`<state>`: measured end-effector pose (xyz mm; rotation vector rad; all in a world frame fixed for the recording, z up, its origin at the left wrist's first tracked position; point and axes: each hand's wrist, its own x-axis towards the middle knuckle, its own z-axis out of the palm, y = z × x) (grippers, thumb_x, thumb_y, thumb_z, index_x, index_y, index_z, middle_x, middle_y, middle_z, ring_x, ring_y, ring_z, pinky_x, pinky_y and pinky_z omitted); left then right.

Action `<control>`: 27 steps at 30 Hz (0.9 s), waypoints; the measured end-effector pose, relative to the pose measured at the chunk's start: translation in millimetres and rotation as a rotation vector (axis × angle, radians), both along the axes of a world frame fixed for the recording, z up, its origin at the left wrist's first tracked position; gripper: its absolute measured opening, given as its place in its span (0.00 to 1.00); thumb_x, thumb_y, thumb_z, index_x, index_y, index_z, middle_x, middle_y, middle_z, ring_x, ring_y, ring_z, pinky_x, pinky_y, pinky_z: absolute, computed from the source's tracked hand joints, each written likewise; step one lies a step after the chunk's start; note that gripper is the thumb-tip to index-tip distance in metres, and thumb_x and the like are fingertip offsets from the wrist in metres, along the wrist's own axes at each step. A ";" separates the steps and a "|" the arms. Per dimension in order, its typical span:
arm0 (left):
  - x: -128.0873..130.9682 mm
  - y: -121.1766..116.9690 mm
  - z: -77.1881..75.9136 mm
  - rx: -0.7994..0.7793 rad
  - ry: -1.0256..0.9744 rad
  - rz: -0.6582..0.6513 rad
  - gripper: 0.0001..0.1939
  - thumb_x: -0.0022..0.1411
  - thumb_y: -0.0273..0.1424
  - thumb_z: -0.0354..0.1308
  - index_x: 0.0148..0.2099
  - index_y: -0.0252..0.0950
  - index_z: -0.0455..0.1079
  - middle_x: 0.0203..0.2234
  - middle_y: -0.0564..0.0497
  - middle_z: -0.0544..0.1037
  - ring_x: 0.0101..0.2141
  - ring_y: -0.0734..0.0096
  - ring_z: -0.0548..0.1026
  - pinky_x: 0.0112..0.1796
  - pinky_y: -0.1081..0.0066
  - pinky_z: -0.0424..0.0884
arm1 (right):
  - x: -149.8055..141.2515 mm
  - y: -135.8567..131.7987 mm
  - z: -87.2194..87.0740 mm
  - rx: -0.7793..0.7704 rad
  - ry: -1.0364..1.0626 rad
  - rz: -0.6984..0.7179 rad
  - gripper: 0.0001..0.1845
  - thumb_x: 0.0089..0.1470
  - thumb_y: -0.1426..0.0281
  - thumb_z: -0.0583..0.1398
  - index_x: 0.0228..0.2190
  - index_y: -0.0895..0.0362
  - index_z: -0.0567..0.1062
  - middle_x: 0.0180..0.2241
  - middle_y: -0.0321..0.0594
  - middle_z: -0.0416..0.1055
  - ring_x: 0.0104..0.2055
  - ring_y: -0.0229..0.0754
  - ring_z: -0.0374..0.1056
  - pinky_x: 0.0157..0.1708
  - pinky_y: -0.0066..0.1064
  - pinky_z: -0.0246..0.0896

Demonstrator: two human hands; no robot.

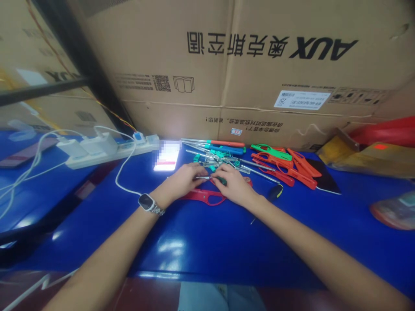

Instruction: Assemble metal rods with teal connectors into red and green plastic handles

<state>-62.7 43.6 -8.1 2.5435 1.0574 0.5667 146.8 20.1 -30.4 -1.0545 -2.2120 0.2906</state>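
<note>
My left hand, with a watch on its wrist, and my right hand meet over a small screwdriver with a green handle. The left fingers pinch its metal shaft and the right fingers close around the green handle. Under both hands lies a red plastic handle piece on the blue table. Just beyond the hands is a pile of thin metal rods with teal, blue and orange handles.
Red, orange and green plastic handle pieces lie to the right, beside a dark phone. A lit phone and a power strip with chargers sit at left. Large cardboard boxes stand behind the table.
</note>
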 end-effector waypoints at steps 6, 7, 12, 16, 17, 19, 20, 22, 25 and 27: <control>-7.3 0.7 3.9 -0.066 -0.024 -0.005 0.07 0.64 0.28 0.58 0.42 0.34 0.78 0.36 0.47 0.76 0.35 0.69 0.74 0.38 0.68 0.70 | 0.0 1.0 0.9 -0.023 0.005 -0.009 0.06 0.60 0.72 0.60 0.36 0.57 0.79 0.36 0.42 0.72 0.41 0.44 0.68 0.45 0.38 0.65; -7.5 0.7 3.6 -0.062 -0.020 -0.004 0.08 0.64 0.27 0.58 0.42 0.34 0.78 0.36 0.47 0.76 0.35 0.69 0.74 0.38 0.68 0.70 | -0.2 1.4 1.0 -0.027 0.009 -0.010 0.06 0.60 0.72 0.61 0.35 0.57 0.79 0.35 0.42 0.72 0.41 0.43 0.68 0.44 0.38 0.65; -5.7 2.3 -0.2 -0.022 -0.053 -0.007 0.06 0.63 0.25 0.58 0.39 0.34 0.77 0.33 0.48 0.74 0.33 0.69 0.73 0.36 0.69 0.69 | -1.2 3.7 0.3 -0.047 0.038 -0.022 0.04 0.58 0.74 0.62 0.33 0.57 0.79 0.33 0.40 0.72 0.39 0.42 0.68 0.43 0.37 0.64; -3.8 1.6 0.2 -0.047 -0.102 0.015 0.04 0.61 0.24 0.60 0.36 0.34 0.76 0.31 0.50 0.72 0.31 0.71 0.71 0.34 0.70 0.68 | -1.1 4.7 -0.5 -0.063 0.043 -0.038 0.03 0.56 0.74 0.63 0.32 0.56 0.79 0.32 0.39 0.72 0.38 0.42 0.68 0.42 0.36 0.64; -3.3 0.9 0.9 -0.046 -0.106 0.021 0.03 0.61 0.24 0.60 0.36 0.34 0.75 0.31 0.50 0.71 0.31 0.70 0.71 0.34 0.70 0.68 | -0.9 4.4 -0.4 -0.062 0.044 -0.036 0.03 0.56 0.74 0.63 0.32 0.56 0.79 0.32 0.39 0.72 0.38 0.43 0.68 0.42 0.36 0.64; -2.6 -0.3 2.3 -0.036 -0.108 0.016 0.03 0.61 0.24 0.59 0.36 0.34 0.74 0.32 0.50 0.72 0.32 0.70 0.72 0.35 0.70 0.69 | -0.4 3.0 0.8 -0.057 0.042 -0.030 0.03 0.57 0.74 0.63 0.33 0.56 0.79 0.33 0.40 0.72 0.39 0.43 0.68 0.42 0.37 0.64; -2.5 -0.8 2.8 -0.035 -0.109 0.008 0.03 0.62 0.24 0.59 0.37 0.34 0.74 0.33 0.50 0.72 0.33 0.69 0.72 0.36 0.69 0.69 | -0.2 1.9 1.7 -0.053 0.040 -0.027 0.04 0.58 0.74 0.62 0.33 0.56 0.78 0.34 0.40 0.72 0.39 0.43 0.68 0.43 0.37 0.64; -3.0 -1.2 3.6 -0.054 -0.124 -0.001 0.04 0.63 0.24 0.58 0.39 0.34 0.73 0.34 0.49 0.73 0.34 0.69 0.73 0.36 0.69 0.70 | 0.2 -0.7 4.1 -0.043 0.035 -0.023 0.05 0.58 0.74 0.61 0.36 0.56 0.78 0.35 0.41 0.72 0.40 0.44 0.68 0.43 0.38 0.64; -4.6 -1.3 4.8 -0.092 -0.143 0.009 0.05 0.64 0.26 0.57 0.40 0.34 0.74 0.34 0.49 0.74 0.33 0.70 0.73 0.36 0.69 0.71 | 0.4 -3.6 6.9 -0.027 0.030 0.002 0.09 0.57 0.75 0.61 0.41 0.57 0.77 0.37 0.42 0.74 0.41 0.44 0.69 0.44 0.38 0.64; -5.2 -1.8 6.2 -0.104 -0.140 0.017 0.06 0.64 0.28 0.57 0.41 0.34 0.74 0.34 0.48 0.75 0.32 0.70 0.73 0.35 0.70 0.70 | 0.3 -3.9 7.2 -0.017 0.023 0.018 0.10 0.58 0.75 0.61 0.42 0.57 0.77 0.37 0.42 0.75 0.41 0.44 0.70 0.44 0.38 0.65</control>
